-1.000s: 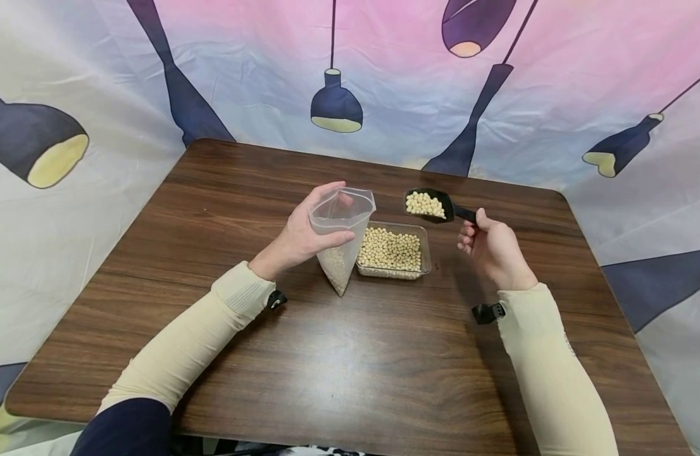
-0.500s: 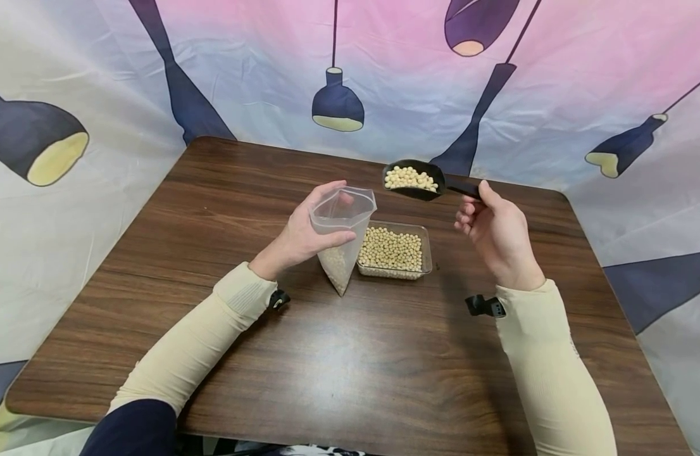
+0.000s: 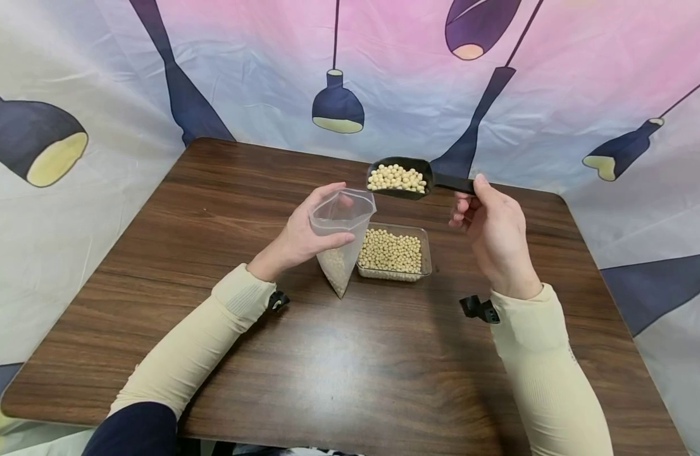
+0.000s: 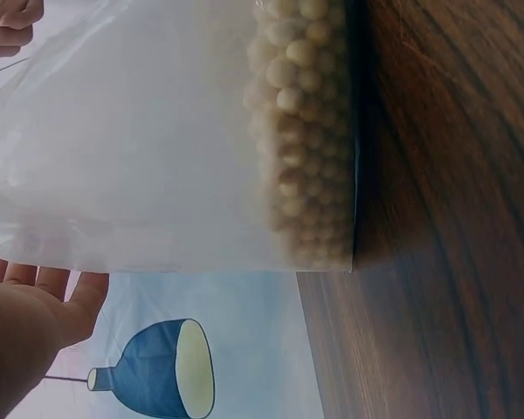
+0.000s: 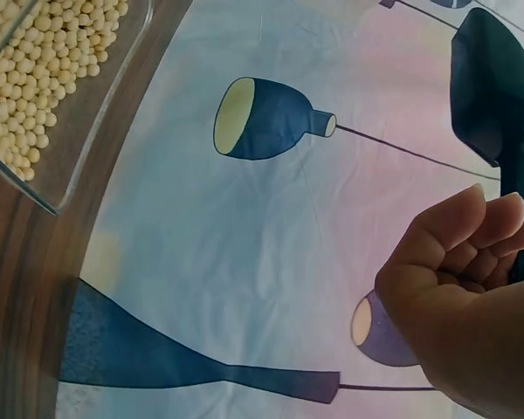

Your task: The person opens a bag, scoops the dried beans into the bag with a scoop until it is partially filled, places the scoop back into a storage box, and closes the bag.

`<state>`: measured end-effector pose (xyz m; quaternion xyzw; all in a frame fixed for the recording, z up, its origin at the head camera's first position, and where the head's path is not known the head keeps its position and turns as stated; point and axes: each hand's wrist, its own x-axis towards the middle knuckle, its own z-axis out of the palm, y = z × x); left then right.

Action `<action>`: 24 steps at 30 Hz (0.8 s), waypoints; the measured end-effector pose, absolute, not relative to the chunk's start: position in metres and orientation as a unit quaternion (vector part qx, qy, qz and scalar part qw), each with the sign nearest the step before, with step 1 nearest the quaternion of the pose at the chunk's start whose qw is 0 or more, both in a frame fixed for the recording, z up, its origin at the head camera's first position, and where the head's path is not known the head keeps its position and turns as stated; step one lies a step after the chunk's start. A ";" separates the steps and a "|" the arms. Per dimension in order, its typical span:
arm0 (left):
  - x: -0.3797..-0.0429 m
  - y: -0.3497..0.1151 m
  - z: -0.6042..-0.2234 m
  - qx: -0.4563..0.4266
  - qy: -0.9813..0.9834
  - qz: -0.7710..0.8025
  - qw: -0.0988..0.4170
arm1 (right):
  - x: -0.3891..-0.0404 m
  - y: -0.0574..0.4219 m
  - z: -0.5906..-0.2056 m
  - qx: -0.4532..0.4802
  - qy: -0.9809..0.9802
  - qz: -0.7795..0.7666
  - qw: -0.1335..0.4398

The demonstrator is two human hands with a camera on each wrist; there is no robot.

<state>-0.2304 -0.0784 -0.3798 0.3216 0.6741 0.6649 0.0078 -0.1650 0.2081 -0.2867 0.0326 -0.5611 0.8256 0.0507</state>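
A clear plastic zip bag (image 3: 337,263) stands mouth-up, with pale soybeans (image 4: 306,140) filling its lower part. My left hand (image 3: 301,233) holds it near the top, thumb in front and fingers behind, around the wide-spread mouth. My right hand (image 3: 500,237) grips the handle of a black scoop (image 3: 455,183), raised above the table and heaped with soybeans (image 3: 395,178). The scoop's front lip is just behind and above the bag's right rim. In the right wrist view the underside of the scoop (image 5: 493,87) shows beyond the curled fingers.
A clear rectangular container (image 3: 426,254) of soybeans sits on the wooden table (image 3: 384,354), right of the bag and below the scoop. Behind the table's far edge hangs a fabric backdrop (image 3: 259,76) printed with lamps.
My right hand has raised the loaded scoop and carried it leftward from beyond the container toward the bag mouth. The left hand and bag have stayed in place.
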 end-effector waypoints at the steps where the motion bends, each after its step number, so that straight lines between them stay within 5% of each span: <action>1: -0.230 -0.078 -0.379 0.321 0.674 0.665 0.009 | -0.165 0.207 -0.286 0.034 -0.564 0.824 0.055; 24: -0.214 -0.075 -0.358 0.308 0.670 0.675 0.024 | -0.165 0.202 -0.270 0.037 -0.620 0.772 0.135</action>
